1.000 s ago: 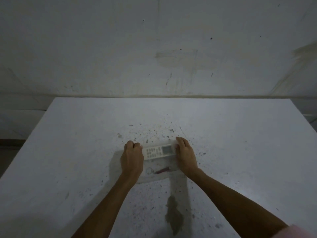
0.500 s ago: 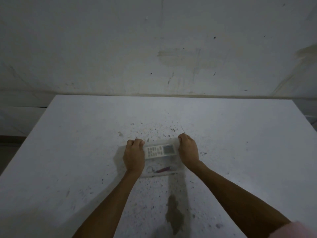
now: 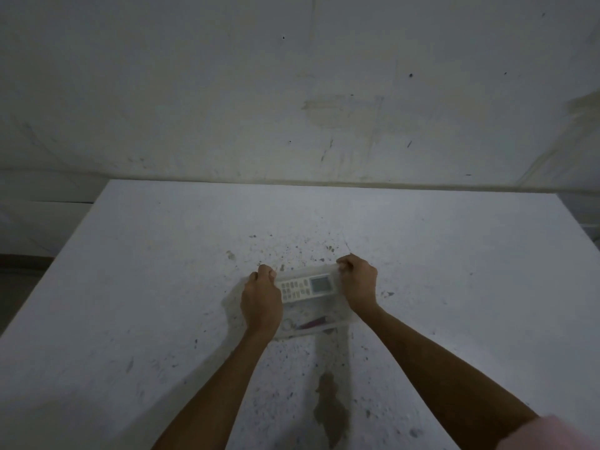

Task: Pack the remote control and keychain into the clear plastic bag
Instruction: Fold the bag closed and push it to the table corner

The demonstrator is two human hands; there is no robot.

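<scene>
A clear plastic bag (image 3: 337, 311) lies flat in the middle of the white table (image 3: 130, 287). Inside it, at the far end, a white remote control (image 3: 306, 287) with a small grey screen lies crosswise. Nearer to me inside the bag rests a keychain (image 3: 305, 324) with a metal ring and a dark red tag. My left hand (image 3: 261, 302) pinches the bag's far left corner, and my right hand (image 3: 357, 284) pinches its far right corner. Both hands partly cover the bag's side edges.
The table top is speckled with dark marks, and a brown stain (image 3: 329, 410) sits near the front between my forearms. A scuffed white wall (image 3: 292, 92) rises just behind the table's far edge. The floor drops away at the left.
Both hands have slid forward along the bag's sides to its far corners and closed on them. The bag's far edge now looks pulled taut between them.
</scene>
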